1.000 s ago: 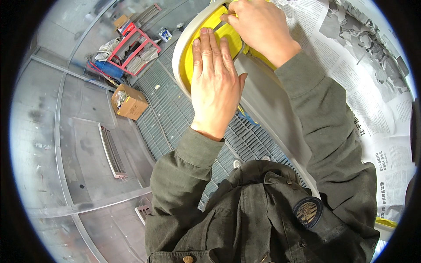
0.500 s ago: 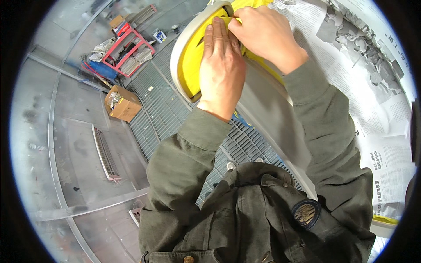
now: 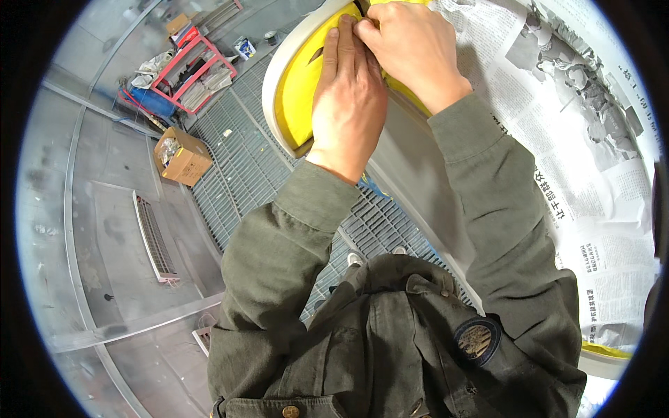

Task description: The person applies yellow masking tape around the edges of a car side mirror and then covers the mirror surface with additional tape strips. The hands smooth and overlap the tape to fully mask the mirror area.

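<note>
Tape point(image 3: 296, 97), yellow, lying flat under left hand point(image 3: 348, 104) with fingers straight, long way up along white rim point(image 3: 273, 83); right hand point(image 3: 411, 49) pinching top end.

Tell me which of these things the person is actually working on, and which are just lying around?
In use:
left hand, pressed flat on the yellow masking
right hand, pinching at its top edge
white curved panel
newspaper sheets covering the panel

Lying about:
cardboard box
red rack
floor grating
</note>
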Motion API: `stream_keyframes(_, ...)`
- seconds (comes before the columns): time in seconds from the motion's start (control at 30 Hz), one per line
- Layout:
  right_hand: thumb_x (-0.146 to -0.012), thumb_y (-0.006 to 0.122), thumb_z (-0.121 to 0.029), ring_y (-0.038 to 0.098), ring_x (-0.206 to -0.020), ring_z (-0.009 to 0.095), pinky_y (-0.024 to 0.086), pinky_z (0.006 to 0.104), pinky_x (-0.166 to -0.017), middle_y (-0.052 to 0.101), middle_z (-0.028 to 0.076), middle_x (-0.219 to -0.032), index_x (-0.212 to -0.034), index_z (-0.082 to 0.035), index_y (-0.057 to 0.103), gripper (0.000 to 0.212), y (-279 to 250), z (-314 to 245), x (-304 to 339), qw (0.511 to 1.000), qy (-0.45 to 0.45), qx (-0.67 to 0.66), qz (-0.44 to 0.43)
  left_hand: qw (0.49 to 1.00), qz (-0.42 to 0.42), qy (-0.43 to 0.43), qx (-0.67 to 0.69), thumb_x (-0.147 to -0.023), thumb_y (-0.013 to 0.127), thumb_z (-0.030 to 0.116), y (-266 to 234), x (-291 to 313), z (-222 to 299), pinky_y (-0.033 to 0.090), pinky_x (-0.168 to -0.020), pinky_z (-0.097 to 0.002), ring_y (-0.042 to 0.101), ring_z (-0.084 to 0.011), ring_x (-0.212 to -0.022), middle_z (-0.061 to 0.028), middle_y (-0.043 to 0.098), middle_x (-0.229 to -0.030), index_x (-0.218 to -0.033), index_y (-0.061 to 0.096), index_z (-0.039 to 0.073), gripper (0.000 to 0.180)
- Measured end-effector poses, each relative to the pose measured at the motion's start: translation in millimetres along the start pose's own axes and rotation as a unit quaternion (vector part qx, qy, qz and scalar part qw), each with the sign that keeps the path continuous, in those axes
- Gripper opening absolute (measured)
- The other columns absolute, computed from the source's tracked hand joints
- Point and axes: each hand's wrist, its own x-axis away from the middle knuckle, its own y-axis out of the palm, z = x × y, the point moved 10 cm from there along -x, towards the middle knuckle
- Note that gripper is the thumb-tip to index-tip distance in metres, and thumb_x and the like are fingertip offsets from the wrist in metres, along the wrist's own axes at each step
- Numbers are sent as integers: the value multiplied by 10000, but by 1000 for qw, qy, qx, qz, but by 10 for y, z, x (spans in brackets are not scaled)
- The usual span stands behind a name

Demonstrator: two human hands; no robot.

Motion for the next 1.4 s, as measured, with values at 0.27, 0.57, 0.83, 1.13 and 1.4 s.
stream_keyframes(0.27, -895, 655, -276, 670, -609, 343, 532, 417, -589, 694, 137, -644, -785, -33, 761, 287, 151, 239, 218, 955, 216, -146, 141, 999, 26, -1, 31, -955, 570, 242, -17, 26, -36, 209, -1304, -476, 394, -369, -1514, -234, 536, -1525, -1467, 537, -70, 600)
stream_keyframes(0.57, -950, 635, -115, 542, -554, 47, 406, 222, -511, 679, 28, -698, -911, 23, 796, 216, -191, 450, 633, 812, 279, -464, 218, 996, 66, -5, 56, -912, 584, 129, -57, -117, 2, 335, -1250, -462, 439, -378, -1477, -301, 557, -1448, -1364, 573, -104, 509)
stream_keyframes(0.83, -1040, 612, -144, 546, -567, 42, 420, 224, -519, 697, 43, -766, -1049, 37, 734, 218, -283, 318, 843, 758, 270, -575, 147, 998, 24, 28, 47, -945, 581, 183, -24, -130, -20, 268, -1288, -453, 413, -351, -1509, -259, 554, -1491, -1419, 564, -62, 534)
stream_keyframes(1.13, -1094, 554, -146, 510, -544, 27, 407, 195, -510, 681, 39, -758, -1352, -3, 672, 317, -108, 182, 1065, 725, 260, -635, 63, 990, -87, -53, 103, -785, 849, 368, -205, 416, -204, 206, -1303, -515, 234, -420, -1584, -292, 312, -1657, -1532, 391, -107, 997)
stream_keyframes(1.4, -1054, 579, -102, 475, -564, 54, 414, 240, -555, 528, -13, -637, -1500, -31, 551, 452, -67, 59, 1113, 782, 210, -587, -7, 979, -102, -126, 123, -858, 780, 344, -320, 693, -179, 245, -1273, -551, 171, -507, -1578, -376, 210, -1661, -1552, 326, -138, 959)
